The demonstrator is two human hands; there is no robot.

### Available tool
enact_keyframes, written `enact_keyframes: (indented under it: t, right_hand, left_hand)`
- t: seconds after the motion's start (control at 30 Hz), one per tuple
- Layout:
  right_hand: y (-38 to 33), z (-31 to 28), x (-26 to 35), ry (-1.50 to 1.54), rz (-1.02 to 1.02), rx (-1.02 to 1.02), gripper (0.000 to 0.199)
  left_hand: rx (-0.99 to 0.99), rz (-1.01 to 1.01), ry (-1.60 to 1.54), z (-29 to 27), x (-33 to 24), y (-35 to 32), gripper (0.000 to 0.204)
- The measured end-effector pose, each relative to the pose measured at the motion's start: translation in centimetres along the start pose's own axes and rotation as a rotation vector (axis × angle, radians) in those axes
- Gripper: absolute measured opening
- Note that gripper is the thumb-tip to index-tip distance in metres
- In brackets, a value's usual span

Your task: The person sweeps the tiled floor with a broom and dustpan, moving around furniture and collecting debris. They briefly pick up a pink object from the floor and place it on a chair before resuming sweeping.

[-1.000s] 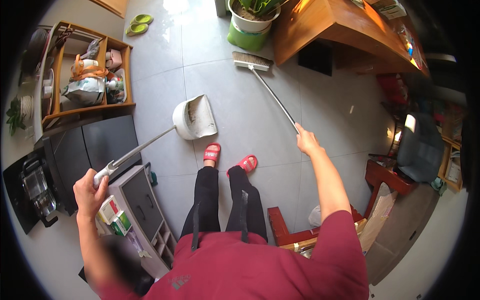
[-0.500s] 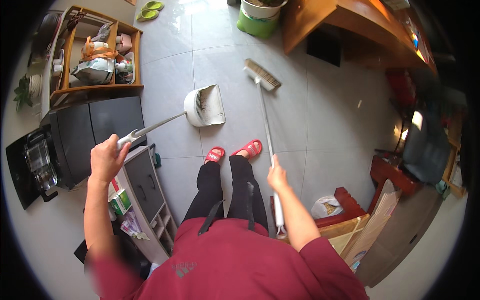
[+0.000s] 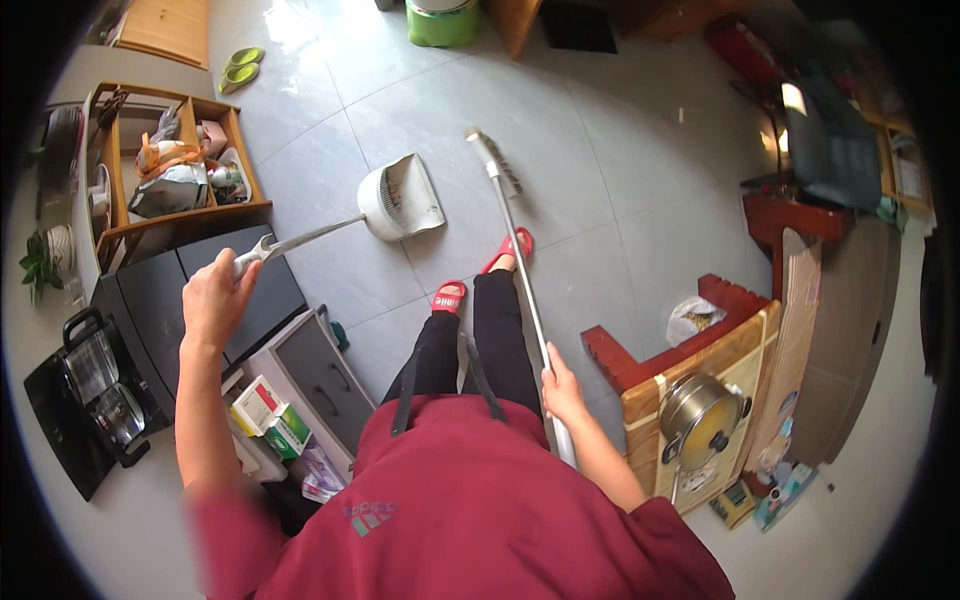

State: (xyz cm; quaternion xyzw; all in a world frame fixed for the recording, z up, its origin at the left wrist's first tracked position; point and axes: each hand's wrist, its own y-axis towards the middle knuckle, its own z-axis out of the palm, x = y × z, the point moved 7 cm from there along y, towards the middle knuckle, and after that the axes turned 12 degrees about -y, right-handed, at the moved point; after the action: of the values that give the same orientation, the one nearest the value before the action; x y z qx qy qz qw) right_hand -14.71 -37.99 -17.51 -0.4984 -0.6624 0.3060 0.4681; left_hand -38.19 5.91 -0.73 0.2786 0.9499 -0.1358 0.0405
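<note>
My left hand [image 3: 216, 296] is closed round the grip of a long-handled white dustpan [image 3: 380, 215]. Bits of debris lie inside the pan, whose open mouth faces right. My right hand [image 3: 562, 382] wraps the pole of a broom [image 3: 493, 165], low down near its white grip end. The broom head is to the right of the dustpan, apart from it, with its bristles turned to the right and smeared by motion. Below the pan and broom are my feet in red slippers [image 3: 450, 297].
A wooden shelf [image 3: 185, 222] and a grey cabinet [image 3: 325, 380] line the left. At right, a lidded pot [image 3: 703, 415] stands on a wooden board by a red wooden frame [image 3: 640, 365]. Green slippers [image 3: 241, 70] and a green bin-like container [image 3: 443, 22] are farther off.
The broom head has swung left, closer to the dustpan, and turned side-on. My right foot has stepped forward. The view has turned and shifted, bringing the pot into sight.
</note>
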Motion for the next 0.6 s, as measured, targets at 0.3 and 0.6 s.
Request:
enact_keyframes:
  t: [0.3,0.6]
  right_hand:
    - [-0.1,11.7,-1.4,0.503,0.205,0.355,0.047]
    - [-9.4,8.4,-11.7,0.387,0.248,-0.091,0.046]
  left_hand:
    - [0.017,0.218,0.022,2.2,-0.3,-1.4,0.036]
    - [0.069,0.454,0.02,0.8,-6.8,0.6,0.035]
